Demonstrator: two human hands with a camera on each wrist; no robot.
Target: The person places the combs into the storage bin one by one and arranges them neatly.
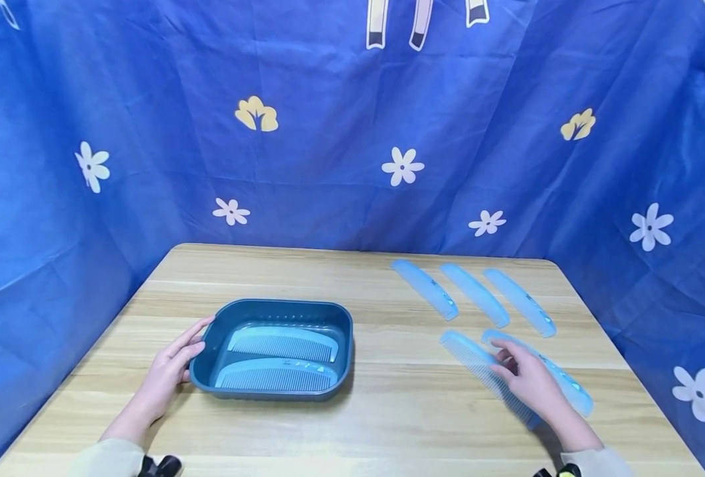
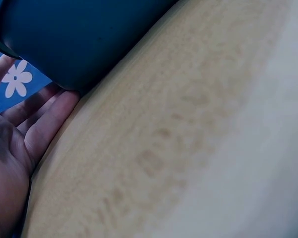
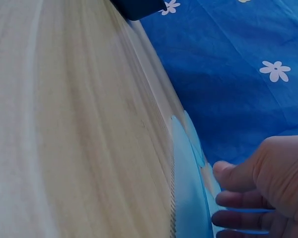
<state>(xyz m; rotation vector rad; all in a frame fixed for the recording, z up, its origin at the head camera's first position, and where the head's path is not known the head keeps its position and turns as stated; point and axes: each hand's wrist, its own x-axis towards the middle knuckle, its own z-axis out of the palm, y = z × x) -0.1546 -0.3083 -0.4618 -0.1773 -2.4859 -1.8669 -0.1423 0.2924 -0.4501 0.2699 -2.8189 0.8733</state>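
The right hand [image 1: 525, 377] is hanging over two pale-blue combs [image 1: 485, 374], released, its fingers loosely bent; contact is unclear. Three farther combs [image 1: 474, 295] are lying beyond on the bench [image 1: 388, 424]. The left hand [image 1: 164, 371], ungripping, is resting its fingers against the left end of a dark-blue tray [image 1: 257, 395], where two other combs [image 1: 276, 376] are lying.

And it's blue on blue! The cloth [image 1: 328, 159] blazes royal blue, scattered with white flowers [image 1: 403, 167] and yellow blossoms [image 1: 256, 114] lined in dark blue. Here's the basin [image 1: 269, 395] in plain, deep teal; the combs [image 1: 474, 295] come in translucent sky blue, some printed with touches of dark and pale. The counter [image 1: 388, 424] answers in light tan, streaked with wood grain. Sleeves [image 1: 110, 458]: off-white!
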